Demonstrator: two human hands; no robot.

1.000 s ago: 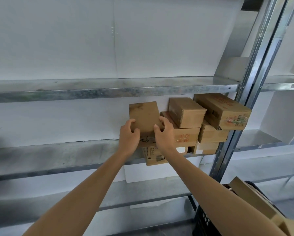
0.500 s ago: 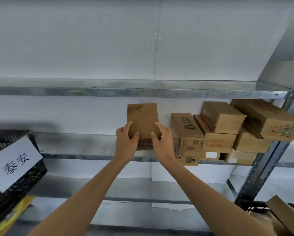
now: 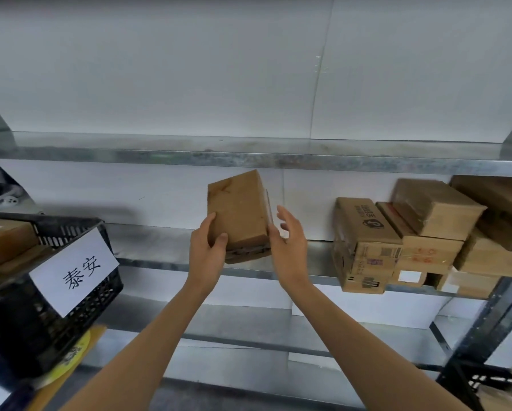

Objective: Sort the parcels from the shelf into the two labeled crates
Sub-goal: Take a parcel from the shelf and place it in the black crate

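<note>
A brown cardboard parcel (image 3: 239,212) is held up in front of the metal shelf (image 3: 278,264). My left hand (image 3: 205,250) grips its lower left side, thumb on the front face. Beside the parcel's right edge is my right hand (image 3: 288,244), fingers straight and spread; I cannot tell if the palm still touches it. A black crate (image 3: 26,330) with a white paper label in Chinese characters stands at the left and has parcels inside. Several more cardboard parcels (image 3: 367,247) are stacked on the shelf at the right.
A second black crate (image 3: 485,381) shows at the bottom right corner, behind the shelf's dark upright post (image 3: 480,330). Another shelf board (image 3: 248,158) runs just above the held parcel. A yellow disc lies under the left crate.
The view has swung left, so the labeled crate is larger in frame. The parcel has tilted and moved left with my left hand. My right hand has loosened from its grip and opened.
</note>
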